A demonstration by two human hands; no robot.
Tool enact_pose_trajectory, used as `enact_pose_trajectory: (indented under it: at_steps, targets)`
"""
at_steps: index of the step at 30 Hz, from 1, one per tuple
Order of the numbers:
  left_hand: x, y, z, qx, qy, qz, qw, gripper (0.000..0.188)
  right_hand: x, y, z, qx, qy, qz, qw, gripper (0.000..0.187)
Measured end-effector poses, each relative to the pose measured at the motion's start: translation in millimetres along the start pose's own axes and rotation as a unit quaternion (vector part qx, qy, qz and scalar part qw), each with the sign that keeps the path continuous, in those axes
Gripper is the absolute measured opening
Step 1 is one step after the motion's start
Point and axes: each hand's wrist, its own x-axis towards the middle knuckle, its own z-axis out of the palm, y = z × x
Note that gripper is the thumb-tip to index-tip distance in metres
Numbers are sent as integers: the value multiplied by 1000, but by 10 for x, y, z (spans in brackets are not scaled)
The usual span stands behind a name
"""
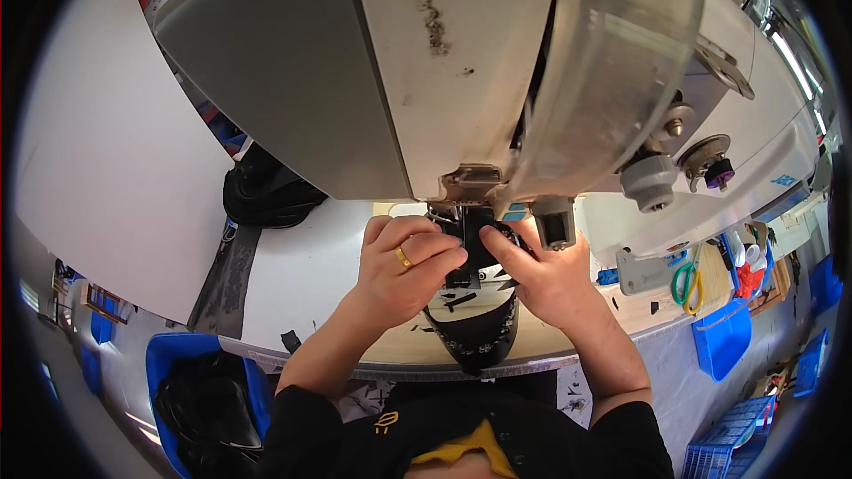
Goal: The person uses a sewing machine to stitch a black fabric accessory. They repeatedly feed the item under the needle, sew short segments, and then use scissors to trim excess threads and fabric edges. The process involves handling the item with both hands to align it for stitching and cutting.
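Observation:
Under the head of a large white and grey sewing machine (470,80), a black piece of material (479,244) lies at the needle area. My left hand (404,266), with a gold ring, has its fingers curled and pinched at the left edge of this piece. From the other side my right hand (546,279) grips it, one finger pressed on its top. A black patterned band (475,337) loops from the piece toward the table's near edge; whether the two are joined is hidden by my hands. The fingertips near the needle are partly covered by the machine.
Black scraps (457,300) lie between my wrists. Green-and-yellow scissors (688,288) rest at the table's right, above a blue tray (721,337). A stack of black pieces (266,191) sits at the left. Below the table edge stands a blue bin (160,364) holding black pieces.

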Motion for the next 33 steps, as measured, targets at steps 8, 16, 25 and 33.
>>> enact_pose_trajectory:
  at_steps: [8, 16, 25, 33]
  targets:
    - [-4, 28, 22, 12, 0, -7, 1000, 35, -47, 106, 58, 27, -11, 36, 999, 30]
    - [-45, 3, 84, 40, 18, -12, 999, 34, -66, 125, 69, 36, -45, 83, 995, 63]
    - [-60, -3, 181, 42, 54, -37, 997, 28, -54, 237, 186, 7, -11, 68, 998, 63]
    - [-72, -28, 190, 43, 50, -52, 996, 27, -50, 260, 210, 3, -2, 69, 998, 51]
